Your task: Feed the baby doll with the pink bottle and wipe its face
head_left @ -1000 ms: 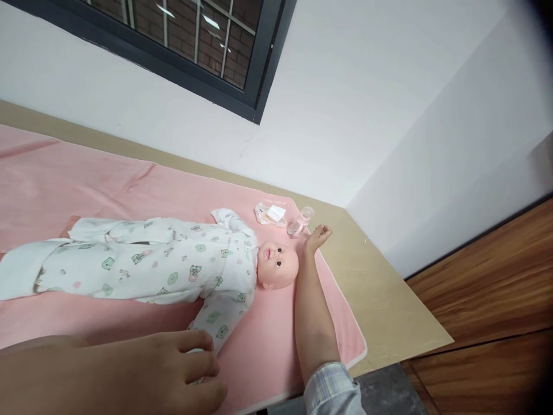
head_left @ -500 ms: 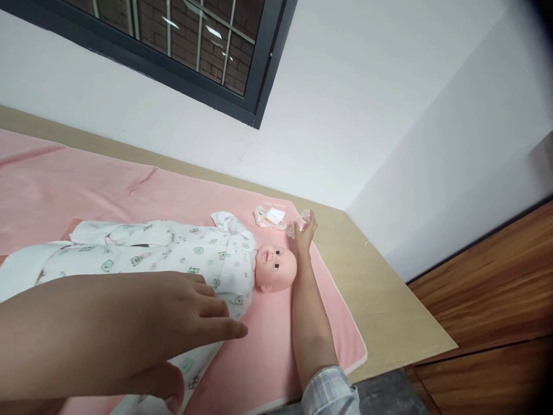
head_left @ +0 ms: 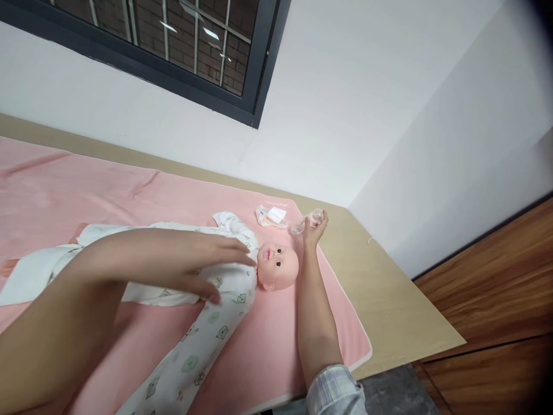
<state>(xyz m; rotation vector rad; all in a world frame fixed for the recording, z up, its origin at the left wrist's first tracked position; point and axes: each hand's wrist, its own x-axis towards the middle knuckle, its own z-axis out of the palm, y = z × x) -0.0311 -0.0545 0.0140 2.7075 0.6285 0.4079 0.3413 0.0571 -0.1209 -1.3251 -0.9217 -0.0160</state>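
Note:
A baby doll (head_left: 280, 267) with a bald head lies face up, dressed in a white outfit (head_left: 224, 294) printed with small green and pink figures. Over its chest hovers my left hand (head_left: 203, 256), fingers stretched out, holding nothing; whether it touches the cloth I cannot tell. Past the doll's head, my right hand (head_left: 314, 233) is closed around a small clear bottle (head_left: 317, 216), perhaps a feeding bottle. Beside that hand lies a clear plastic piece (head_left: 296, 229), possibly a cap. A clear plastic bag (head_left: 263, 216) with a white paper slip (head_left: 276, 215) is to its left.
A pink blanket (head_left: 268, 334) with a pale edge covers most of the wooden tabletop (head_left: 389, 305). White walls (head_left: 328, 104) and a dark-framed window (head_left: 254, 75) stand behind. Wood-grained panels (head_left: 496, 305) are at the right.
My left hand has moved up and right toward the doll's neck. The right hand has shifted slightly right with the bottle, apart from the clear piece.

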